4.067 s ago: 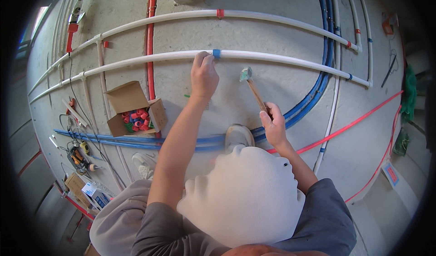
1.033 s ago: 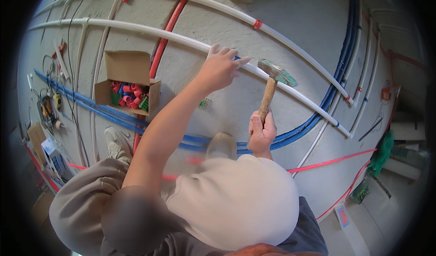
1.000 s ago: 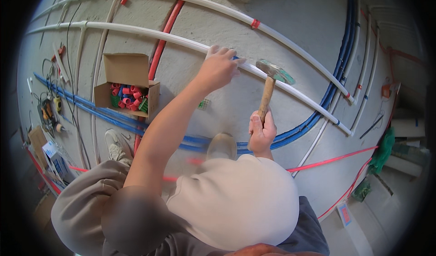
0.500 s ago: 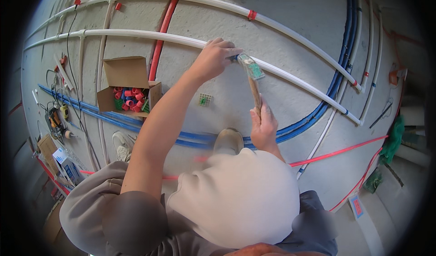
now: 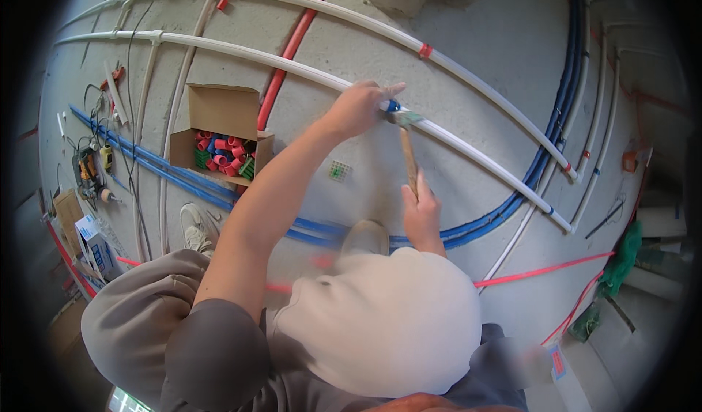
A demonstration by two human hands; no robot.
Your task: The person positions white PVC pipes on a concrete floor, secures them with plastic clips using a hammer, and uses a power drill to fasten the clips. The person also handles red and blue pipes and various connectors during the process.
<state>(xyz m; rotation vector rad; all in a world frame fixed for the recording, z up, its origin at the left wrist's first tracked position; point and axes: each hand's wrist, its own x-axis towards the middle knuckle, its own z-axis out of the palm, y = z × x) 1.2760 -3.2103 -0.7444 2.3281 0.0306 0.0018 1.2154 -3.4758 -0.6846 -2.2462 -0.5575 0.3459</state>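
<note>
Swung down since half a second ago: hammer (image 5: 406,145), head now touching the white conduit (image 5: 475,149) at a blue clip (image 5: 393,106), where earlier the head stood slightly off the pipe. Wooden handle running from the clip back toward the body, gripped at its lower end by the right hand (image 5: 423,214), fingers closed fully round it. Left hand (image 5: 358,108) laid on the same conduit just left of the hammer head, fingers curled over the pipe at the clip and forefinger stretched along it; whether the clip itself is pinched cannot be told. Second white conduit (image 5: 351,13) running roughly parallel, beyond the left hand, with a red clip (image 5: 425,50) on it. Red pipe (image 5: 292,46) crossing under both white conduits, left of the left hand. Small green square piece (image 5: 339,170) lying on the concrete between the two forearms. Open cardboard box (image 5: 219,116) of red, blue and green clips well to the left of the left forearm. Bundle of blue pipes (image 5: 512,203) curving round to the right of the right hand and passing under the right forearm. Shoe (image 5: 365,236) just beside the right wrist, second shoe (image 5: 194,222) below the box. Tools and small cartons (image 5: 91,178) far left.
</note>
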